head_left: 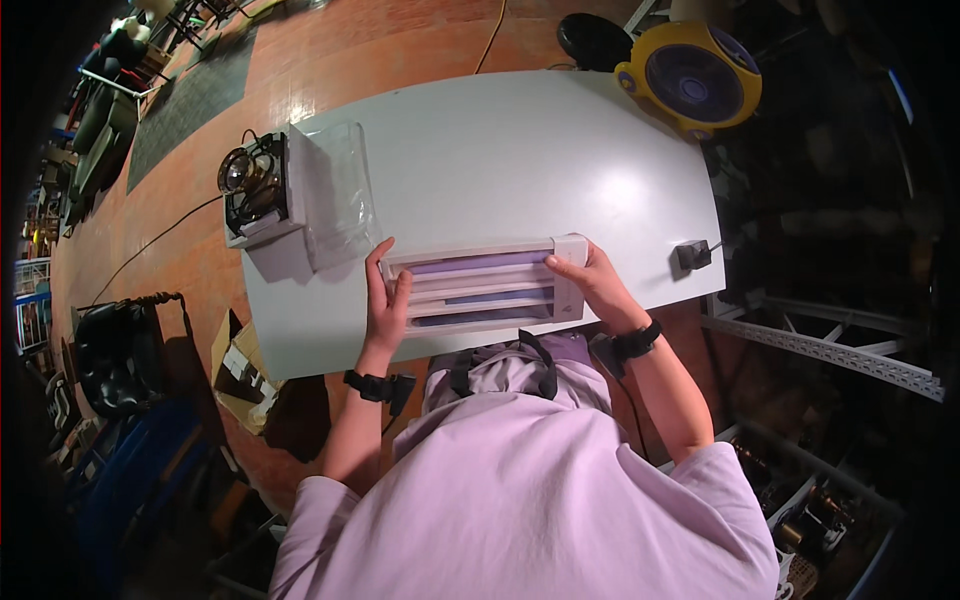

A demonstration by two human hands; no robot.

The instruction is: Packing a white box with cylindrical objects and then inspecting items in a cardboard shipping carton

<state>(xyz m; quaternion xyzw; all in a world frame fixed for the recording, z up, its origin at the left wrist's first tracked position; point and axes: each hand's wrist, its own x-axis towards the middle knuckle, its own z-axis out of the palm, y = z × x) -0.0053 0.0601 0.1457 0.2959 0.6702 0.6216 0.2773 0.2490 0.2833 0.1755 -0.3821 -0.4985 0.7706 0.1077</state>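
Between both hands is a white rectangular slatted frame, held above the near edge of the table. Long openings run across it, and purple and bluish strips show through them. A plain white band covers its right end; I cannot tell exactly what kind of thing it is. My left hand grips the left end, thumb on the upper face and a finger up along the far corner. On the right end, my right hand is closed, its thumb pressed over the white band's edge and the other fingers mostly hidden.
The white table carries a crumpled clear plastic bag and a box with a dark lamp-like device at left. A black plug adapter lies at right, a yellow fan-like device at the far right corner. An open cardboard box stands below left.
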